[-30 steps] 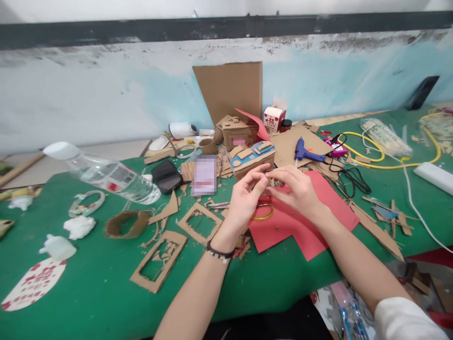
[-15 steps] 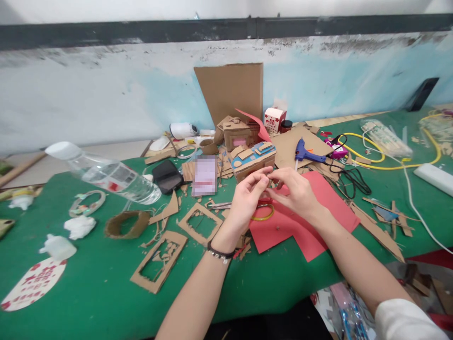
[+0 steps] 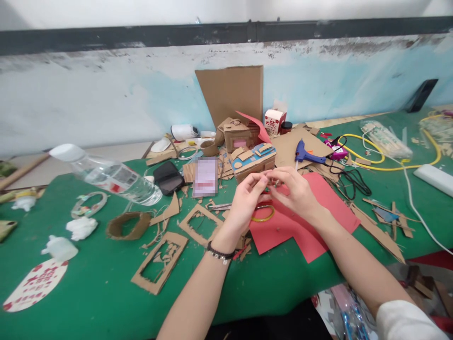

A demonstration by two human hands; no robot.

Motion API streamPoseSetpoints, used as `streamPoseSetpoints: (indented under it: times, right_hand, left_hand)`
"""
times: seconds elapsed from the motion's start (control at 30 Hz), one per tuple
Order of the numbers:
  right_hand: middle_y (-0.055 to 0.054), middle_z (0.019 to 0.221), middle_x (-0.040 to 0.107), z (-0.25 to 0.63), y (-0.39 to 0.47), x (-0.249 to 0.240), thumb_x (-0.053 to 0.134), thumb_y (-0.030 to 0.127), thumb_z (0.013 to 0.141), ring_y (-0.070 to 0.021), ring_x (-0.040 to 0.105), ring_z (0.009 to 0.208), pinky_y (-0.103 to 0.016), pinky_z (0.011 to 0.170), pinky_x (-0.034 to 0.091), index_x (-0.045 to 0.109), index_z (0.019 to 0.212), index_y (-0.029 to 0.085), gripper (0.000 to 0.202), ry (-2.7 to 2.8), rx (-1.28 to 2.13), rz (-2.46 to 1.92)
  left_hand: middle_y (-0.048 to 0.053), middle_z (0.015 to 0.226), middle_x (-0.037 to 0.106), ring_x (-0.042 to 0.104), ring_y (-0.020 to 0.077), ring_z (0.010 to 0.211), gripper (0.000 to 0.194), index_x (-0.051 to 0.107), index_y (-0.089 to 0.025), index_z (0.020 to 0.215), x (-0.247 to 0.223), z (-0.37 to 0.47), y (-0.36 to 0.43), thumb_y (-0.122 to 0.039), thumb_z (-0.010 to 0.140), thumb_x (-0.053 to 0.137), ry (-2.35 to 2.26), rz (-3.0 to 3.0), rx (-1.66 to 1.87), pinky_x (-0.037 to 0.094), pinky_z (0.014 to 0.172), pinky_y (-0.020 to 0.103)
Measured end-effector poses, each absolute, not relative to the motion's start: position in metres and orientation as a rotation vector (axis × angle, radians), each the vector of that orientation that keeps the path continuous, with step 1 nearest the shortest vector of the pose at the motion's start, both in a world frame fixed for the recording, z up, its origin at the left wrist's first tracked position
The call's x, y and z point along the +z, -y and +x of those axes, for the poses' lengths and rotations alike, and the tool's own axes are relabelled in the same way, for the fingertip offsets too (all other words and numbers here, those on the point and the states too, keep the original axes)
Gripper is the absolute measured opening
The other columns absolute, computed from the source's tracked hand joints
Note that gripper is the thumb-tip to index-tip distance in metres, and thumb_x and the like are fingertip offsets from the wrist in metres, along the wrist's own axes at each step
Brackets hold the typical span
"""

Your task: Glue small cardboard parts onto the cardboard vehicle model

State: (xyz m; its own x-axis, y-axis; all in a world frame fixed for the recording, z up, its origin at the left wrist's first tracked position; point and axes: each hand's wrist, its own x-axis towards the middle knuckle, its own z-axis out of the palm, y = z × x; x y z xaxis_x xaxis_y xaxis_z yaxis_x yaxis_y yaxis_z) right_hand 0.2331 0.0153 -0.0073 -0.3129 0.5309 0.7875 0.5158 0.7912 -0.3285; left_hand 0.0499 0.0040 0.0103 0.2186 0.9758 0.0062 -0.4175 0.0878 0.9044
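Observation:
My left hand (image 3: 249, 191) and my right hand (image 3: 288, 186) meet fingertip to fingertip over the red paper (image 3: 318, 215). Both are closed in a pinch. What lies between the fingers is small and mostly hidden, so I cannot make it out. A pair of scissors with a yellow handle (image 3: 264, 215) rests under my left hand, its blades pointing left. Just behind the hands stands a cardboard box with a blue top (image 3: 253, 160), bearing several small cardboard pieces. Two cut cardboard frames (image 3: 161, 262) lie left of my left wrist.
A blue glue gun (image 3: 309, 156) sits on cardboard behind the right hand, its black cord trailing right. At left a water bottle (image 3: 113, 179) leans over a cardboard ring (image 3: 128, 225). Cardboard strips (image 3: 378, 231) lie at right. A cardboard sheet (image 3: 235, 94) stands against the wall.
The fingers have shifted slightly, with the right fingertips drawn closer to the left ones. The hands stay in nearly the same place above the red paper.

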Motion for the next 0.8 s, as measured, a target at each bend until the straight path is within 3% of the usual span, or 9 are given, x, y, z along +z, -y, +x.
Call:
streamPoseSetpoints:
  times: [0.13,0.37,0.53,0.8]
  right_hand:
    - [-0.010,0.124,0.078,0.2334,-0.0169,-0.0077,0.071,0.019,0.106,-0.0222,0.079,0.106,-0.038,0.087,0.071,0.066,0.136,0.026,0.032,1.920,0.070,-0.777]
    - [-0.009,0.118,0.082,0.2312,-0.0137,0.0002,0.072,0.019,0.106,-0.0240,0.081,0.109,-0.043,0.095,0.070,0.072,0.122,0.026,0.017,1.891,-0.001,-0.771]
    - [-0.009,0.119,0.083,0.2317,-0.0117,-0.0004,0.072,0.019,0.106,-0.0244,0.081,0.109,-0.044,0.094,0.071,0.075,0.123,0.028,0.019,1.884,-0.048,-0.757]
    - [-0.008,0.121,0.082,0.2293,-0.0091,-0.0036,0.073,0.014,0.104,-0.0248,0.079,0.105,-0.043,0.086,0.070,0.078,0.125,0.032,0.029,1.864,-0.086,-0.727]
  left_hand:
    - [0.003,0.104,0.078,0.074,0.0176,0.098,0.043,0.076,-0.018,0.096,0.0091,0.0484,-0.0058,-0.050,0.079,0.099,-0.731,0.856,1.223,0.067,0.091,0.032]
    - [0.007,0.116,0.083,0.076,0.0177,0.103,0.041,0.079,-0.017,0.095,0.0127,0.0480,-0.0034,-0.044,0.075,0.104,-0.703,0.767,1.204,0.064,0.099,0.032]
    - [0.003,0.100,0.081,0.076,0.0152,0.093,0.042,0.079,-0.017,0.092,0.0121,0.0493,-0.0031,-0.042,0.073,0.105,-0.703,0.748,1.221,0.064,0.096,0.030]
    - [0.002,0.096,0.081,0.075,0.0121,0.085,0.045,0.079,-0.017,0.089,0.0108,0.0520,-0.0036,-0.041,0.067,0.108,-0.694,0.714,1.252,0.065,0.083,0.024]
